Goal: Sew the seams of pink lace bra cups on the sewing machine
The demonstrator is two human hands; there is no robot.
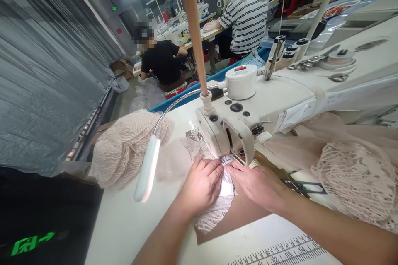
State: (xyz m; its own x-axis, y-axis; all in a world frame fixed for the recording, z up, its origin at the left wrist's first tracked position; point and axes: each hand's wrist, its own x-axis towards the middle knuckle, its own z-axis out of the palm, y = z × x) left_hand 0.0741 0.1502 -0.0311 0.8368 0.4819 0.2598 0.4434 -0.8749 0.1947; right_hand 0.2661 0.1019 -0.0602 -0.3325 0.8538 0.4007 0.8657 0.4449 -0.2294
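Note:
My left hand [200, 184] lies palm down on a pale lace piece [214, 214], its fingers stretched toward the presser foot of the sewing machine [214, 134]. From the other side my right hand [261, 183] reaches in, fingers extended flat by the cloth edge. Both sets of fingertips are close to the presser foot [228, 159]. A white patch [226, 189] shows on the lace between the hands. Beneath is a brown plate [245, 203]. Part of the lace is hidden under my left hand, and the needle point cannot be made out.
Stacked lace pieces [124, 149] lie to the left, behind a bent-neck lamp [147, 169]. More lace and sheer fabric [354, 178] is heaped right, near a dark slim tool [306, 186]. A ruler strip [289, 252] marks the front. Two people sit at machines beyond.

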